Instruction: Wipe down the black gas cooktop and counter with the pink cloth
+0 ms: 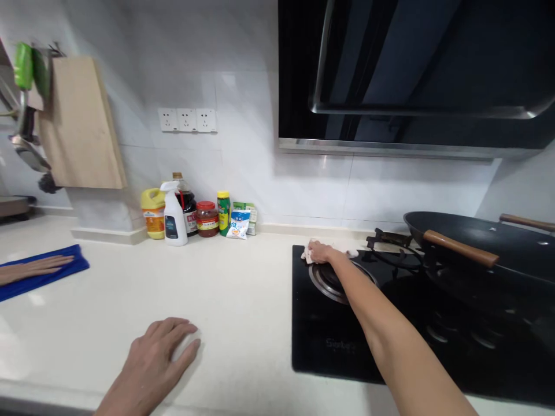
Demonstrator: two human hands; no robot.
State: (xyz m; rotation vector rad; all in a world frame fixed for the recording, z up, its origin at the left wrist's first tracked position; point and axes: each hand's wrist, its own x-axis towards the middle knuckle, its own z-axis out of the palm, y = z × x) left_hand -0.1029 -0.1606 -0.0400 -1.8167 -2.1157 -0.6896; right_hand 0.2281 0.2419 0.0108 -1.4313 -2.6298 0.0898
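Cloth [309, 252] under right hand [321, 252], gripped, on hob [321, 341] | left hand [158, 352] flat, empty

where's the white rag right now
In the head view the white rag sits right of centre, under the right hand at the back-left corner of the black cooktop, beside the left burner.

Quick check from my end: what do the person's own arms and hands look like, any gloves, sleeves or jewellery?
Both are bare. The left hand has no glove, ring or watch in view. The right hand is ungloved too, and its forearm is uncovered up to the frame edge, with no sleeve, band or marking visible.
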